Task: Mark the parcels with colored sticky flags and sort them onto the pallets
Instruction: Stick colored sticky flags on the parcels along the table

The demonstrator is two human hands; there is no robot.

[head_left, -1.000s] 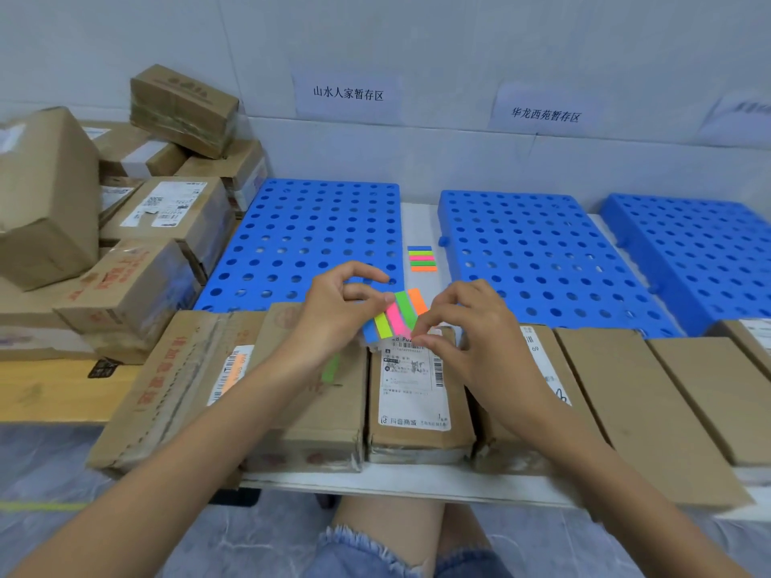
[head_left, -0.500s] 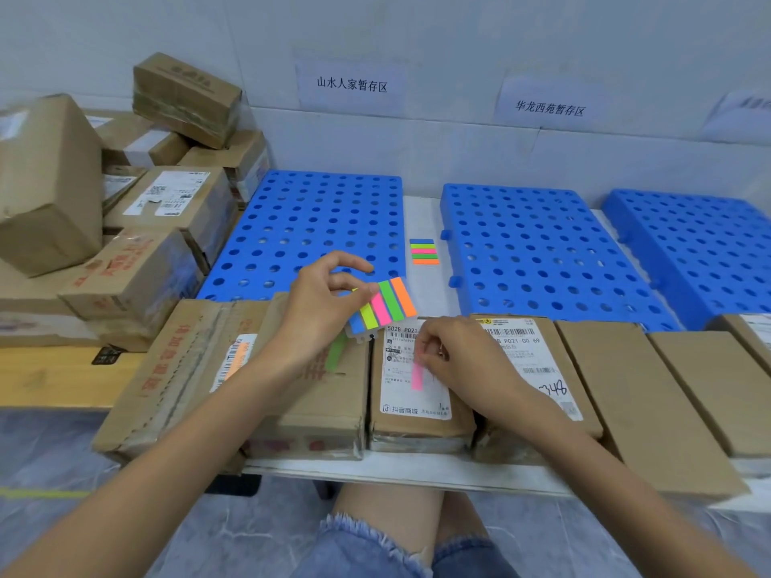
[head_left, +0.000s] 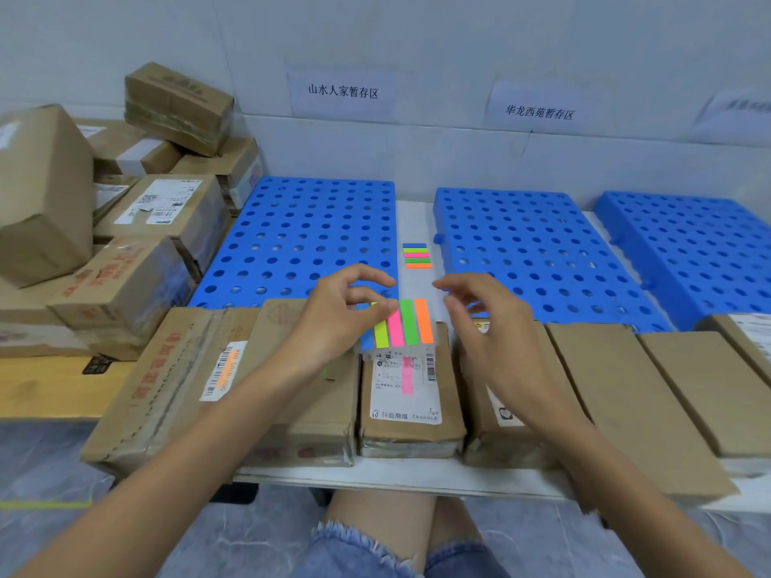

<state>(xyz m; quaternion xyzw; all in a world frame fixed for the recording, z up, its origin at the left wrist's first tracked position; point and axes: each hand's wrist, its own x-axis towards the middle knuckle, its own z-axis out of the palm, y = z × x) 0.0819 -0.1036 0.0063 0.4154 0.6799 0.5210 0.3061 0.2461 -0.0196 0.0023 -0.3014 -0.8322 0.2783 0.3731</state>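
Two bare knees show nearest you, under the table edge [head_left: 375, 479]. Just past them, below and between your hands, lies the parcel [head_left: 411, 394] with a pink flag [head_left: 407, 379] stuck down its white label. Another parcel [head_left: 317, 394] sits under your left forearm, and a long box [head_left: 167, 381] beyond it carries an orange flag [head_left: 227, 367] on its barcode. Your left hand [head_left: 338, 323] pinches the flag pad [head_left: 402, 325] by its left side between thumb and fingers, the yellow, pink, green and orange strips fanning toward your right hand. Your right hand [head_left: 492, 327] hovers just beside the pad, fingers loosely spread, holding nothing. More brown parcels [head_left: 626, 394] run off to its right. Beyond both hands lie three blue pallets [head_left: 300, 235], with a second pad [head_left: 416, 256] in the gap between the nearer two. Stacked boxes [head_left: 137, 244] rise far left of your left hand.
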